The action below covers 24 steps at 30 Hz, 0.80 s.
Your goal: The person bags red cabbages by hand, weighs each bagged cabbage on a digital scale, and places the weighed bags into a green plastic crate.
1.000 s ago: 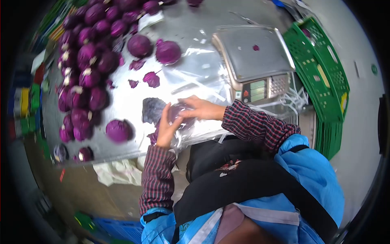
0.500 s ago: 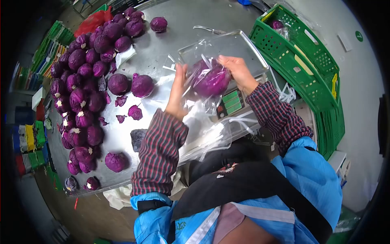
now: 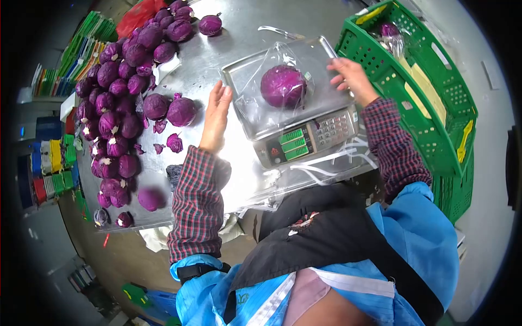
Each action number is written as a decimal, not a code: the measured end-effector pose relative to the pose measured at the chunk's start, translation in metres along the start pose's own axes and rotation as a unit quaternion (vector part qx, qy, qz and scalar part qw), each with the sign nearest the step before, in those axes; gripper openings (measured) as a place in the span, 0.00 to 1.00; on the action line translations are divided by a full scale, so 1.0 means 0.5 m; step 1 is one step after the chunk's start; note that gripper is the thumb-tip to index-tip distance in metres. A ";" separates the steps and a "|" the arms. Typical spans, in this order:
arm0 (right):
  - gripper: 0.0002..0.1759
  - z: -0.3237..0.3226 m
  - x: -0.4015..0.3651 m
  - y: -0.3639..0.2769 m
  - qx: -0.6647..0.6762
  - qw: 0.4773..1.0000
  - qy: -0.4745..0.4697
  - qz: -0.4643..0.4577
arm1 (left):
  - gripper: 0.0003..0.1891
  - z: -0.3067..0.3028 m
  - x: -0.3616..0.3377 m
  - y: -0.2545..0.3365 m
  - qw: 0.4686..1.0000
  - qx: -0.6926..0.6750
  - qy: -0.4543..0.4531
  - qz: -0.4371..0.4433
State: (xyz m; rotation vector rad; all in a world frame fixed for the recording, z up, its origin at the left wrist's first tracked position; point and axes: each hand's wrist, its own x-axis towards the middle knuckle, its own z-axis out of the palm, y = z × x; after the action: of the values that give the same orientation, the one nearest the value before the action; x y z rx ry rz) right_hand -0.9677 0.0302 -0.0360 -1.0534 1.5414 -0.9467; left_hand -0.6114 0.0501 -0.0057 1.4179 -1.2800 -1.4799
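Note:
A red cabbage (image 3: 283, 87) in a clear plastic bag (image 3: 247, 96) sits on the metal pan (image 3: 321, 114) of a digital scale. Green number displays (image 3: 294, 143) and a keypad (image 3: 331, 127) show on the scale's front. To the left of the pan, my left hand (image 3: 217, 115) is held upright with its fingers stretched out, holding nothing. My right hand (image 3: 350, 77) is at the pan's right edge, fingers loosely spread and nothing in them. Both hands are apart from the cabbage.
Many loose red cabbages (image 3: 118, 146) are heaped along the table's left side, with torn leaves (image 3: 174, 142) beside them. A green crate (image 3: 408, 81) holding a bagged cabbage stands at the right. A knife-like metal tool (image 3: 280, 32) lies behind the scale. White strips (image 3: 326, 165) lie along the front edge.
The bagged cabbage has gone from between my hands onto the scale pan. My hands have let go and moved apart, left hand to the left, right hand to the right.

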 end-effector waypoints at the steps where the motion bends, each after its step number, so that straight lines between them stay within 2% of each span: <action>1: 0.25 -0.019 -0.014 -0.006 0.008 1.000 0.013 -0.011 | 0.41 -0.011 -0.005 -0.004 1.000 0.010 0.003 0.001; 3: 0.22 -0.052 -0.034 -0.008 0.027 0.998 0.053 -0.038 | 0.39 -0.026 -0.005 -0.007 1.000 0.006 0.000 0.018; 8: 0.21 -0.074 -0.075 -0.039 0.004 0.995 0.085 -0.053 | 0.42 -0.036 -0.030 -0.016 0.999 -0.029 -0.020 0.016; 12: 0.24 -0.027 -0.067 -0.053 0.011 0.995 0.081 -0.065 | 0.43 -0.020 -0.029 -0.030 0.997 -0.062 -0.042 0.009; 14: 0.25 0.004 -0.050 -0.046 -0.031 0.996 0.041 -0.078 | 0.43 -0.003 -0.026 -0.030 0.995 -0.080 -0.057 0.004; 17: 0.29 0.067 -0.018 -0.026 -0.039 0.990 0.045 -0.126 | 0.42 0.021 -0.014 -0.061 0.994 -0.092 -0.060 -0.019; 18: 0.33 0.096 -0.012 -0.023 -0.017 0.987 0.057 -0.148 | 0.42 0.038 -0.003 -0.065 0.993 -0.095 -0.061 -0.027; 19: 0.40 0.113 -0.005 -0.018 0.011 0.990 0.002 -0.139 | 0.46 0.051 0.006 -0.070 0.989 -0.124 -0.059 -0.049; 20: 0.44 0.128 0.013 0.000 0.056 0.988 -0.061 -0.129 | 0.44 0.066 0.019 -0.089 0.980 -0.179 -0.068 -0.051; 21: 0.44 0.143 0.023 0.001 0.006 0.990 -0.086 -0.116 | 0.37 0.090 0.006 -0.058 0.971 -0.206 -0.069 -0.099; 22: 0.44 0.146 -0.015 -0.049 0.053 0.983 -0.144 -0.103 | 0.32 0.106 0.011 -0.058 0.961 -0.244 -0.079 -0.107; 23: 0.47 0.150 -0.003 -0.044 0.109 0.962 -0.247 -0.044 | 0.27 0.106 0.029 -0.076 0.953 -0.250 -0.136 -0.106; 24: 0.50 0.158 0.010 -0.030 0.117 0.963 -0.241 -0.034 | 0.23 0.136 0.022 -0.052 0.958 -0.256 -0.103 -0.078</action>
State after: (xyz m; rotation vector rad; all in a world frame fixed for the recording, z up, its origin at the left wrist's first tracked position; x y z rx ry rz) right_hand -0.8884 0.0159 -0.0388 -1.0742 0.9730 -0.8184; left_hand -0.6763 0.0583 -0.0402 1.0564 -0.8199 -1.9342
